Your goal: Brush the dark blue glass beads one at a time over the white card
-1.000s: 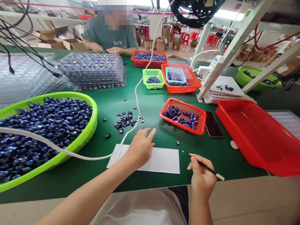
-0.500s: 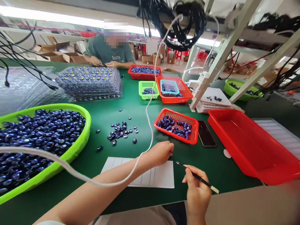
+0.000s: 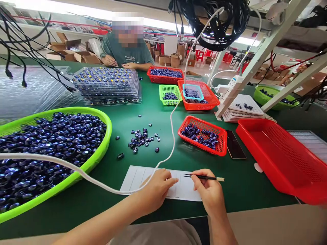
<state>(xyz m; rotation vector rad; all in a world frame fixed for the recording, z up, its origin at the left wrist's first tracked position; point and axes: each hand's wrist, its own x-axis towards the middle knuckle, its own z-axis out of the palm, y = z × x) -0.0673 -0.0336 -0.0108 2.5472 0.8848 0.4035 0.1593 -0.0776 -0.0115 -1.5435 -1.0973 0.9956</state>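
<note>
My right hand [image 3: 211, 192] grips thin black tweezers [image 3: 204, 177] with a pale rear end, their two tips pointing left over a white card [image 3: 136, 175] marked with lines. My left hand [image 3: 159, 190] rests over the middle of the card, one digit stretched toward the tweezers and the other fingers bent; I see nothing held in it. Beyond the card lie loose dark-blue shiny pieces [image 3: 140, 137] and a red basket [image 3: 222, 144] holding more of them. A white cable [image 3: 171, 129] crosses the view in front of my left hand.
At left stands a large green basket [image 3: 108, 132] full of blue looped pieces. Stacked clear trays [image 3: 135, 92] are behind it. A phone [image 3: 235, 146] and a big red tray [image 3: 268, 163] lie at right. Across the table sits a co-worker [image 3: 127, 56]. Black cables [image 3: 217, 27] hang overhead.
My left hand has drawn back from beyond the card's far right edge onto its middle. My right hand has moved the tweezers up and left over the card. The view has shifted slightly.
</note>
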